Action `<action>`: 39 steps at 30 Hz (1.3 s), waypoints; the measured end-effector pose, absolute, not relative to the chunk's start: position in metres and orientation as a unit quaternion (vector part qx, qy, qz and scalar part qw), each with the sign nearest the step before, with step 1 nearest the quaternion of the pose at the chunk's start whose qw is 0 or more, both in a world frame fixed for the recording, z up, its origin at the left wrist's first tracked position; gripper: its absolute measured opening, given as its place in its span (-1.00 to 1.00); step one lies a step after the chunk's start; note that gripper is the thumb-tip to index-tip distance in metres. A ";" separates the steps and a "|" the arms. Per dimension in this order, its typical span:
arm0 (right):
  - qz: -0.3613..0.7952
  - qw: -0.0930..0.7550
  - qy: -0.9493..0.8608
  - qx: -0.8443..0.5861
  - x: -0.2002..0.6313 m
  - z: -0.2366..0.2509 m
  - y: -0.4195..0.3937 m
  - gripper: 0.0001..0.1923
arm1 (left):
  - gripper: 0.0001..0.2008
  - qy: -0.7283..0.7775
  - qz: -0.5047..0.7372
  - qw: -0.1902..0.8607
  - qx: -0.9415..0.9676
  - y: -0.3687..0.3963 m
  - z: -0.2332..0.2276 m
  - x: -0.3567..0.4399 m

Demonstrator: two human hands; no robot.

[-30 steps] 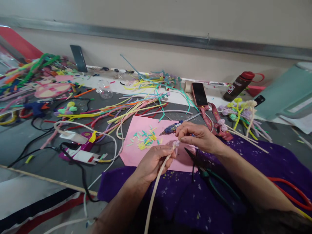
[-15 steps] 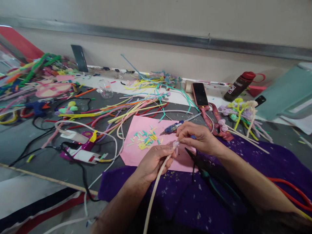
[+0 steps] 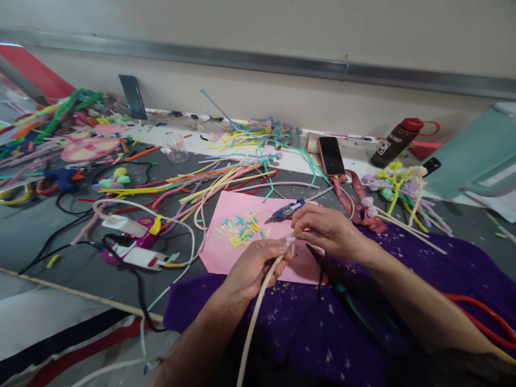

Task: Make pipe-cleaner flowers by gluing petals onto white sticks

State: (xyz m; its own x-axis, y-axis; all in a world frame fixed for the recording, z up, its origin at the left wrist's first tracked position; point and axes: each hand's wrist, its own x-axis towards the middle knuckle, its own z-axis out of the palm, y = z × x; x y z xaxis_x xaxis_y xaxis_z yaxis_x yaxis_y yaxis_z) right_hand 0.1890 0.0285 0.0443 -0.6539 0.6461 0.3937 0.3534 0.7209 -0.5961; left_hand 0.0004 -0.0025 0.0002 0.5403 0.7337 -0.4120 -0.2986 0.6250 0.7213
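Note:
My left hand (image 3: 256,263) is closed around the upper end of a cream pipe-cleaner stem (image 3: 257,312), which hangs down toward me. At its top sits a small pale lilac tuft (image 3: 290,239), like a flower bud. My right hand (image 3: 322,228) pinches at this tuft with thumb and forefinger; its other fingers are curled. Beneath both hands lies a pink sheet (image 3: 217,215) with short yellow, teal and white cut pieces (image 3: 244,228). A blue glue gun (image 3: 284,211) rests just beyond my right fingers. Dark-handled pliers (image 3: 342,293) lie below my right wrist.
Several pipe cleaners (image 3: 226,177) spread across the table's middle. A purple power strip (image 3: 151,236) with chargers and cables lies left. A phone (image 3: 331,156), finished flowers (image 3: 395,183), a dark bottle (image 3: 397,142) and a teal container (image 3: 471,153) stand or lie right. Purple cloth (image 3: 451,258) covers the near edge.
Both hands keep their hold on the lilac tuft and stem almost unmoved. The whole view has shifted very slightly.

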 end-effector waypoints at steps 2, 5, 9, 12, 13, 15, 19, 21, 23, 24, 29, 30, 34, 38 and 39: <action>0.236 0.297 -0.881 -0.283 0.189 0.045 0.029 -0.91 | -0.83 0.364 0.311 0.825 0.299 -0.002 0.000 0.001; 0.226 0.288 -0.887 -0.283 0.189 0.045 0.028 -0.91 | -0.84 0.363 0.308 0.826 0.301 -0.002 -0.001 0.001; 0.216 0.279 -0.892 -0.284 0.189 0.047 0.028 -0.90 | -0.83 0.368 0.306 0.824 0.302 -0.002 -0.002 0.001; 0.206 0.277 -0.894 -0.286 0.189 0.048 0.028 -0.89 | -0.83 0.364 0.307 0.824 0.308 -0.002 -0.002 0.001; 0.203 0.276 -0.895 -0.287 0.190 0.048 0.028 -0.89 | -0.82 0.363 0.307 0.823 0.310 -0.002 -0.002 0.001; 0.196 0.275 -0.897 -0.287 0.190 0.047 0.028 -0.89 | -0.82 0.362 0.306 0.822 0.314 -0.001 -0.003 0.001; 0.187 0.268 -0.900 -0.290 0.190 0.047 0.028 -0.89 | -0.81 0.364 0.306 0.822 0.315 -0.001 -0.004 0.002; 0.181 0.268 -0.900 -0.293 0.189 0.046 0.027 -0.89 | -0.82 0.364 0.307 0.822 0.314 -0.001 -0.004 0.002; 0.175 0.271 -0.899 -0.295 0.189 0.046 0.027 -0.88 | -0.82 0.364 0.308 0.821 0.313 -0.001 -0.003 0.002; 0.174 0.276 -0.899 -0.294 0.189 0.045 0.027 -0.88 | -0.82 0.364 0.309 0.821 0.313 -0.002 -0.003 0.002; 0.211 0.336 -0.876 -0.274 0.195 0.047 0.028 -0.83 | -0.83 0.359 0.323 0.820 0.307 -0.002 0.000 0.001; 0.218 0.355 -0.865 -0.279 0.197 0.048 0.028 -0.81 | -0.84 0.355 0.328 0.821 0.305 -0.002 0.001 0.000; 0.229 0.428 -0.810 -0.328 0.201 0.050 0.031 -0.78 | -0.84 0.331 0.358 0.826 0.282 -0.003 0.003 -0.002; 0.253 0.429 -0.794 -0.349 0.199 0.044 0.035 -0.83 | -0.82 0.309 0.373 0.839 0.246 -0.004 0.003 -0.003; 0.259 0.423 -0.796 -0.348 0.198 0.043 0.035 -0.84 | -0.81 0.303 0.374 0.843 0.241 -0.004 0.003 -0.004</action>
State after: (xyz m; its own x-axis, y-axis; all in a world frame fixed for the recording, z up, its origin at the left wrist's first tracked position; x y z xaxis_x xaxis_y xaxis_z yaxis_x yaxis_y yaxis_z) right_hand 0.1982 0.0348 0.0430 -0.4000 0.7724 0.4933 0.3343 0.6241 -0.7062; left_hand -0.0035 -0.0041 0.0027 0.5364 0.7765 -0.3306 -0.4849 0.6041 0.6324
